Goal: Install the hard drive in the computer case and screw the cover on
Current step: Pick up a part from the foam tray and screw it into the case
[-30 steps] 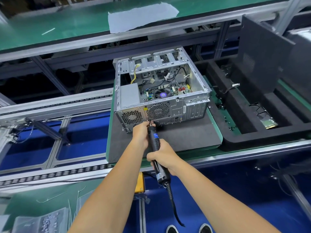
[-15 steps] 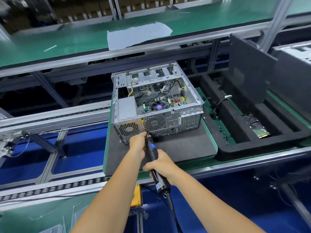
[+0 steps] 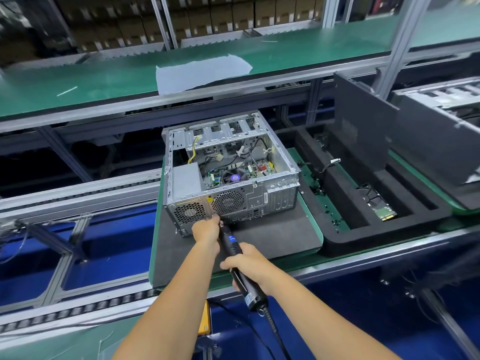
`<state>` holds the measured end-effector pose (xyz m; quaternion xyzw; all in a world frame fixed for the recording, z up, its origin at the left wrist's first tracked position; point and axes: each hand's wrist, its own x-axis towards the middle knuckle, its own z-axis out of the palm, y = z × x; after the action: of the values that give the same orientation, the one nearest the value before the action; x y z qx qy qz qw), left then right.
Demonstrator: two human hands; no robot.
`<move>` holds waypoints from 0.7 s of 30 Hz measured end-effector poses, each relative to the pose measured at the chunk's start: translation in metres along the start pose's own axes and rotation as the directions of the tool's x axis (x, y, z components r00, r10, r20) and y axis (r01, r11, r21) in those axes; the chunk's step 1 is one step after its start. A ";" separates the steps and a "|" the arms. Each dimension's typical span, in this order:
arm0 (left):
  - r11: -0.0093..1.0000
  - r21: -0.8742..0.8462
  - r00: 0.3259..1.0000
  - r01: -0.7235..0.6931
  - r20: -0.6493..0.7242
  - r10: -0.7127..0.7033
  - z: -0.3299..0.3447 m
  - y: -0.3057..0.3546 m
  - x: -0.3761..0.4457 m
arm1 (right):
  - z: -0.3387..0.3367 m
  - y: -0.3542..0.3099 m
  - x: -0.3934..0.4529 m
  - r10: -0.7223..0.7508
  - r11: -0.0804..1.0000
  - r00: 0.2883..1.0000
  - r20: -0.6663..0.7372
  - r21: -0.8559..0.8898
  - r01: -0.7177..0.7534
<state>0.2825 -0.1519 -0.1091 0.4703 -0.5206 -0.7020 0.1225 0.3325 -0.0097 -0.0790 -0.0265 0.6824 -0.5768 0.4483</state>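
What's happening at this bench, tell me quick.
A person is working on the back of an open computer case sitting on a dark mat. The right hand grips an electric screwdriver aimed at the rear panel, while the left hand steadies its tip. The case is uncovered.

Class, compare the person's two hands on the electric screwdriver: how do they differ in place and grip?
The left hand sits at the tip of the screwdriver, against the rear panel of the case; the right hand is further back on the barrel. The left hand pinches near the bit; the right hand wraps the body in a full grip. Both hold the same tool.
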 end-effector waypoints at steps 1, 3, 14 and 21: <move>0.999 0.038 1.000 -0.014 -0.016 0.015 0.000 0.000 0.001 | -0.001 0.001 0.000 0.002 1.000 1.000 -0.003 0.000 -0.002; 0.987 0.154 0.998 -0.048 -0.034 0.054 0.000 0.001 0.002 | -0.006 0.005 -0.001 0.001 1.000 1.000 -0.012 -0.012 -0.001; 0.686 0.543 0.842 -0.484 0.503 0.195 0.081 0.027 -0.071 | -0.094 -0.007 -0.051 -0.048 0.992 0.981 -0.190 -0.120 0.025; 0.650 0.630 0.836 -0.426 0.549 0.016 0.136 0.064 -0.105 | -0.150 -0.036 -0.074 -0.143 0.985 0.961 -0.238 -0.125 0.116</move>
<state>0.2104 -0.0264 0.0034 0.2120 -0.8246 -0.5092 -0.1254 0.2635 0.1338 -0.0171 -0.0240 0.7602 -0.5654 0.3192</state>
